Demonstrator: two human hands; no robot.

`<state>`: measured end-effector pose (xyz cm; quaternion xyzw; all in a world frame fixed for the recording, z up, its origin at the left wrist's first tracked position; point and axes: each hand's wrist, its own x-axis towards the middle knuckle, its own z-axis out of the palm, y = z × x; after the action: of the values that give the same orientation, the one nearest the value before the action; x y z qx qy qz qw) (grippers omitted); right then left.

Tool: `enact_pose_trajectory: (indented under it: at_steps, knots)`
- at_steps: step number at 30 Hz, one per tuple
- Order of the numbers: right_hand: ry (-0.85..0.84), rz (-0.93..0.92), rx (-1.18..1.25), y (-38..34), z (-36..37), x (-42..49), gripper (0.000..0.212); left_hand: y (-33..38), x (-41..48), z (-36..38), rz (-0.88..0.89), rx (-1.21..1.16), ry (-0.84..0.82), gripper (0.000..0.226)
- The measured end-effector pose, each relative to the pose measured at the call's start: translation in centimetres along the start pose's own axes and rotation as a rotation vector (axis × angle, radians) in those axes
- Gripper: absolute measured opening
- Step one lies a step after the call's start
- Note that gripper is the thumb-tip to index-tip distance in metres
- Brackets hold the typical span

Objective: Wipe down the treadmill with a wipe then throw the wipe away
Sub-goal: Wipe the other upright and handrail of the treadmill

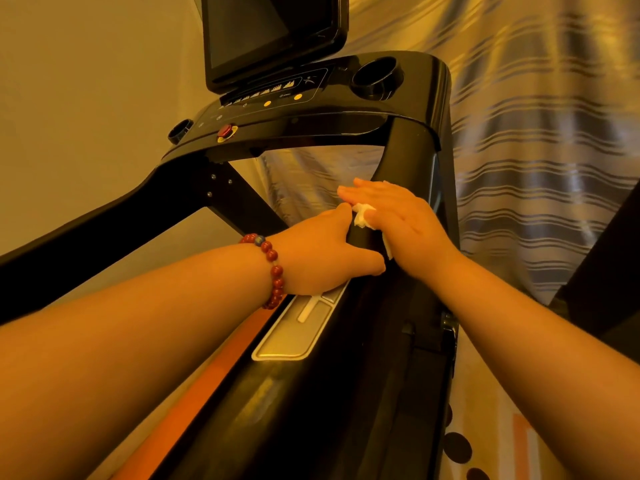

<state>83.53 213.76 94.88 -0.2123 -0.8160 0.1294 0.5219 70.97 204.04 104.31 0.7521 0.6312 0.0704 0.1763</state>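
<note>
Two bare hands work on the right side of the black treadmill (311,133), on its glossy black handrail (363,241), which runs from the near edge of the view toward the far console. The right hand (408,226) lies flat on top of this rail. Its fingers (367,194) are straight and close together, pointing far and a little left, and it presses the white crumpled wipe (362,217) against the rail. The wipe is mostly under the palm; only a bunch shows at the left edge of the hand and a small corner near the wrist.

The left hand (318,261), with a red bead bracelet (275,271) on the wrist, holds the same rail from its left side, just beside the right hand. Its thumb lies across the top, and the other fingers go over the inner edge, where I cannot see their tips.

The long axis of the rail goes near to far, so I judge the coming stroke should follow this line. On the far side of the wipe the rail rises toward the round cup holder (375,77). On the near side lie the left thumb and the silver metal sensor plate (294,337). The right hand is the one on the wipe, so it should slide, and for a stroke to the near side the left thumb must lift first.
</note>
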Motion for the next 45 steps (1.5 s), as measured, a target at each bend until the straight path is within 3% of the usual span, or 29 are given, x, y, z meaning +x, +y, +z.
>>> enact_pose_trajectory:
  at_steps: [5,15,21,25,31,37,41,43,45]
  knots:
    - [-0.125,0.084,-0.238,2.6,-1.4,2.3,0.044,-0.2,-0.1,-0.2,-0.02,-0.037,-0.005,0.06]
    - [-0.037,0.023,-0.107,3.5,-0.9,1.8,0.035,0.5,1.9,-0.9,-0.046,0.05,-0.048,0.061]
    - [-0.01,0.126,-0.086,3.7,-1.2,2.4,0.036,0.7,3.1,-0.5,-0.047,0.011,-0.009,0.056]
    - [-0.028,0.011,-0.013,2.6,-0.8,1.0,0.04,0.5,3.1,-0.3,-0.011,-0.012,0.019,0.051]
    - [-0.052,0.04,-0.268,5.1,-1.5,2.5,0.045,0.6,3.3,-0.4,-0.036,-0.037,0.01,0.053]
    - [-0.096,0.048,-0.032,3.1,-1.2,1.5,0.043,0.6,3.4,-0.3,-0.01,-0.031,0.03,0.049]
    - [-0.122,0.112,-0.266,4.3,-1.8,2.4,0.057,0.7,3.3,-0.3,-0.041,-0.048,0.031,0.05]
    - [-0.097,0.138,-0.286,3.7,-1.7,2.4,0.064,0.7,3.3,-0.3,-0.046,-0.058,0.031,0.05]
    - [-0.081,0.148,-0.236,2.8,-1.2,1.4,0.057,0.7,3.3,-0.3,-0.042,-0.071,0.032,0.05]
